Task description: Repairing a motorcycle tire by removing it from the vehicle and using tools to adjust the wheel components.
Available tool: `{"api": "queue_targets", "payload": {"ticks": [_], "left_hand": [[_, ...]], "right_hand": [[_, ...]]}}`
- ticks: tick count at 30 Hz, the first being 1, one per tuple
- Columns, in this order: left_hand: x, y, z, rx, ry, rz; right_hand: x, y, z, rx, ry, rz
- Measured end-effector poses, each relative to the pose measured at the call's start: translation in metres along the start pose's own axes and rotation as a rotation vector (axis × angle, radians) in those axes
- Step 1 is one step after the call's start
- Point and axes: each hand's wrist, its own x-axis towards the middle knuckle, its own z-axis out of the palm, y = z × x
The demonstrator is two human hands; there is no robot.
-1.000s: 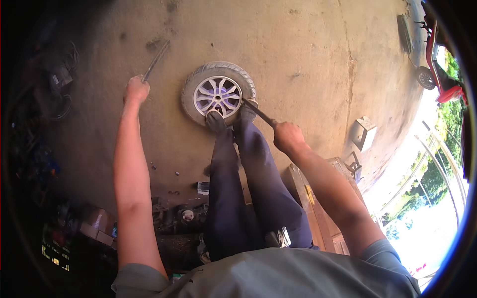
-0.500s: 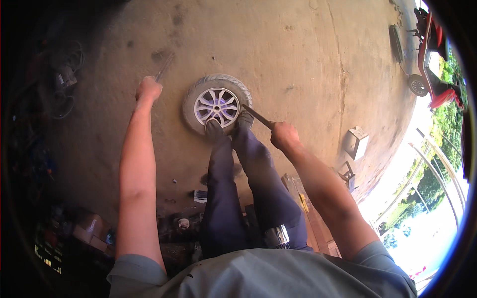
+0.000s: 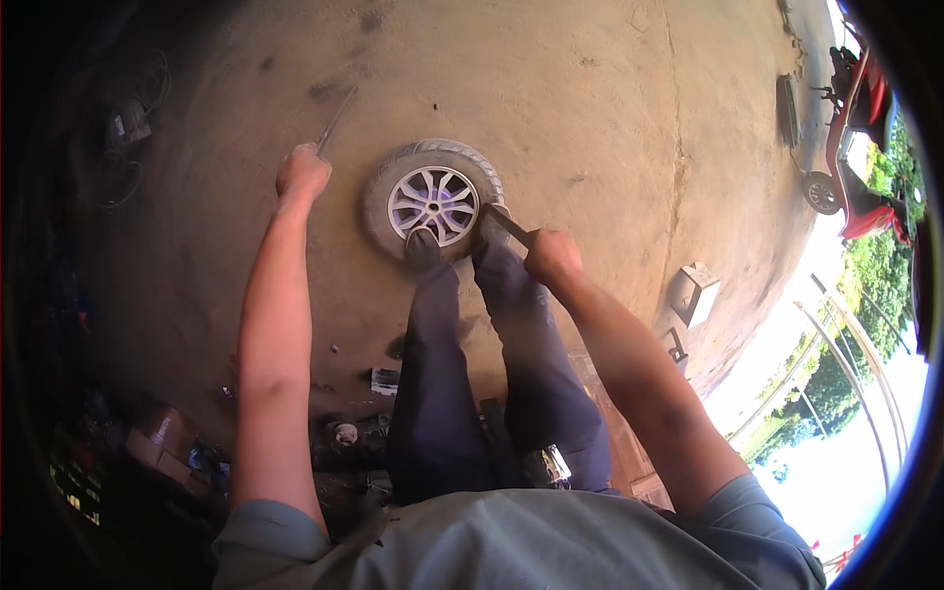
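A wheel with a black tire [image 3: 385, 221] and a silver spoked rim [image 3: 434, 206] lies flat on the floor, in front of my feet. My left hand [image 3: 304, 174] is closed around a thin metal tire lever [image 3: 337, 120], held out to the left of the wheel and pointing away from me. Gripped in my right hand [image 3: 554, 259] is a dark, flat tire lever [image 3: 511, 228]. Its far end is at the tire's right side, by my right shoe; whether it touches the tire I cannot tell. My left shoe [image 3: 423, 246] rests at the wheel's near edge.
A white box [image 3: 700, 295] stands on the concrete floor at right. Farther right is a red vehicle [image 3: 854, 177] with a small wheel. Cardboard boxes [image 3: 162, 442] and dark clutter lie at lower left. A machine part with cables [image 3: 128, 123] sits at far left.
My right hand has moved left, closer to the wheel, with its lever. My right shoe has shifted right at the tire's edge. The left hand has risen slightly in view, still gripping its lever.
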Motion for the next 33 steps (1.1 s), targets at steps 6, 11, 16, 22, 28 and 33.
{"api": "queue_targets", "payload": {"ticks": [6, 11, 16, 22, 28, 33], "left_hand": [[0.012, -0.028, -0.009, -0.104, -0.099, -0.048], [0.008, 0.018, -0.011, -0.026, 0.015, 0.009], [0.006, 0.010, -0.009, -0.001, -0.052, -0.101], [0.023, -0.019, -0.011, -0.178, -0.029, 0.001], [0.003, -0.035, 0.028, -0.225, 0.077, -0.030], [0.027, -0.013, 0.000, -0.280, 0.061, 0.046]], "right_hand": [[0.011, -0.005, 0.008, 0.006, -0.076, -0.030], [0.062, 0.035, -0.011, -0.100, 0.006, -0.103], [0.045, 0.022, -0.025, -0.108, -0.084, -0.084], [0.039, 0.042, 0.006, -0.005, -0.018, -0.065], [0.049, 0.059, -0.011, -0.072, -0.107, -0.149], [0.041, 0.054, 0.003, -0.029, -0.044, -0.106]]}}
